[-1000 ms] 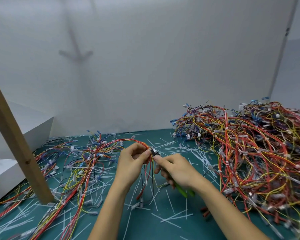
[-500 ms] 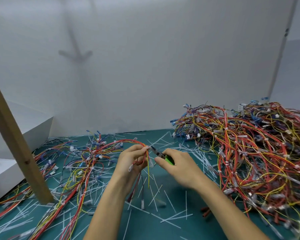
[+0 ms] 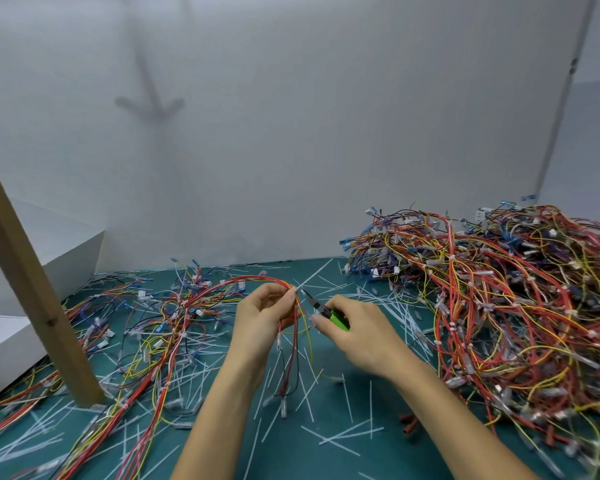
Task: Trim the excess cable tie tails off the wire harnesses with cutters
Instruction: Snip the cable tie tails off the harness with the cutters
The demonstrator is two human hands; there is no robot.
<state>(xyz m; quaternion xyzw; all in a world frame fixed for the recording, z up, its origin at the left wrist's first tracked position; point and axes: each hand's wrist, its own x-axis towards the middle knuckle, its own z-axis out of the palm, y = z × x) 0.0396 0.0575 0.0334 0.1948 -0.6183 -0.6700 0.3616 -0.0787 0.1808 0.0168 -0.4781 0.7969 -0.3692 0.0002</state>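
Swung upward, green-handled cutters (image 3: 321, 308) gripped by right hand (image 3: 357, 327) point at thin wire harness (image 3: 250, 281) pinched by left hand (image 3: 264, 313).

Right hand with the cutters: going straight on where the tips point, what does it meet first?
Probably the wire harness pinched in the left hand, just ahead of the cutters; depth is unclear.

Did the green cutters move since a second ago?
Yes. The green cutters in the right hand swung up: the handle showed under the hand before, now above it, nearer the white wall. The wooden post kept its place.
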